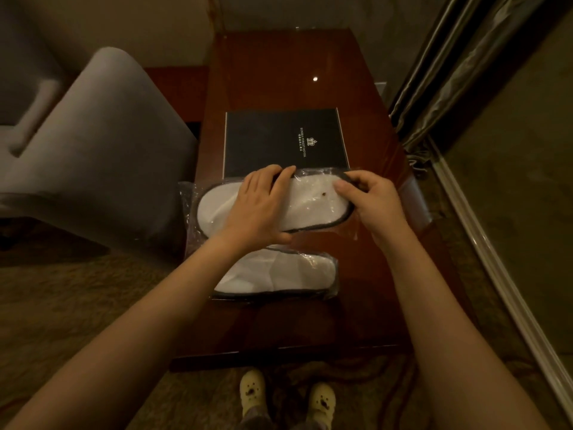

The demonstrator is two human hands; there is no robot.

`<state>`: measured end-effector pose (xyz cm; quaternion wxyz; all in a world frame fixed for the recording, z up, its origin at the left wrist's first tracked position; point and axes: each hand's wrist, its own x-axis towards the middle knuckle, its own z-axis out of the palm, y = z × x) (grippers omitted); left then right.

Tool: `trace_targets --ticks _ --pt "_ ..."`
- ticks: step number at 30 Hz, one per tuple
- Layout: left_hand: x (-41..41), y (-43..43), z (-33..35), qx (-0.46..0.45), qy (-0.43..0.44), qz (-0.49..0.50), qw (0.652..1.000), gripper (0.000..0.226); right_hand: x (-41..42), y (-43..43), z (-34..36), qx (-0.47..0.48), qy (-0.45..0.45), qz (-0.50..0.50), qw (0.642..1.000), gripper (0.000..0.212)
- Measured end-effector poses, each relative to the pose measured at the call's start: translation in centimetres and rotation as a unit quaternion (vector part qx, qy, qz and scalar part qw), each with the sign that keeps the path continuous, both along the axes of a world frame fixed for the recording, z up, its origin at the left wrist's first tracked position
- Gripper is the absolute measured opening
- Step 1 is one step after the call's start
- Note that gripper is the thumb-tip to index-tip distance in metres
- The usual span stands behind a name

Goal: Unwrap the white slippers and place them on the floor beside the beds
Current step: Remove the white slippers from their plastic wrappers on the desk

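Two wrapped packs of white slippers lie on the glossy wooden table [279,72] in front of me. Both of my hands are on the far slipper pack [310,209], which sits just this side of a black folder [279,141]. The near slipper pack [279,274] rests untouched closer to my body, with my left forearm crossing above its left end. My left hand [260,206] spans the middle of the far pack, fingers curled over its far edge and thumb at the near edge, so it clamps the pack across its width. My right hand [372,200] pinches the right end, thumb on top and fingertips hooked over the dark-trimmed rim through the film. I judge these slippers to be very light, soft and floppy, with thin soles that bend easily, so nothing here needs force. The plastic wrap [187,193] looks thin, crinkly and slick, likely to slide over the cloth and the polished tabletop, so one hand should pin the pack while the other works. The loose film bunched past the left end, or the slack by my right fingertips, seems the best place to pinch and tear; I cannot tell where the bag's opening is.
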<state>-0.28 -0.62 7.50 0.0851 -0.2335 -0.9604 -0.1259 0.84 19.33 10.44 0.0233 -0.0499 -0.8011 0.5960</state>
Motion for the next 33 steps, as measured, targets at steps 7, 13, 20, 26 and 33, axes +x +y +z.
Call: trace_targets --ticks 7,13,20,26,33 --pt "-0.5 -1.0 0.1 -0.043 -0.012 -0.031 0.999 0.116 -0.5 2.1 0.6 0.132 -0.042 0.066 0.988 0.01" --pt "-0.3 -0.2 0.6 -0.055 0.004 -0.082 0.995 0.115 -2.0 0.2 2.4 0.297 -0.039 0.188 0.935 0.034" --pt "-1.5 -2.0 0.9 -0.031 -0.051 -0.114 0.992 0.106 -0.3 2.9 1.5 0.133 -0.044 0.18 0.974 0.013" --pt "-1.3 -1.9 1.2 -0.019 0.028 -0.091 0.995 0.077 0.0 4.7 0.6 0.045 -0.048 0.087 0.994 0.012" --pt "2.6 3.4 1.5 0.537 -0.185 0.268 0.778 0.049 0.8 3.8 -1.8 -0.041 -0.037 -0.053 0.997 0.015"
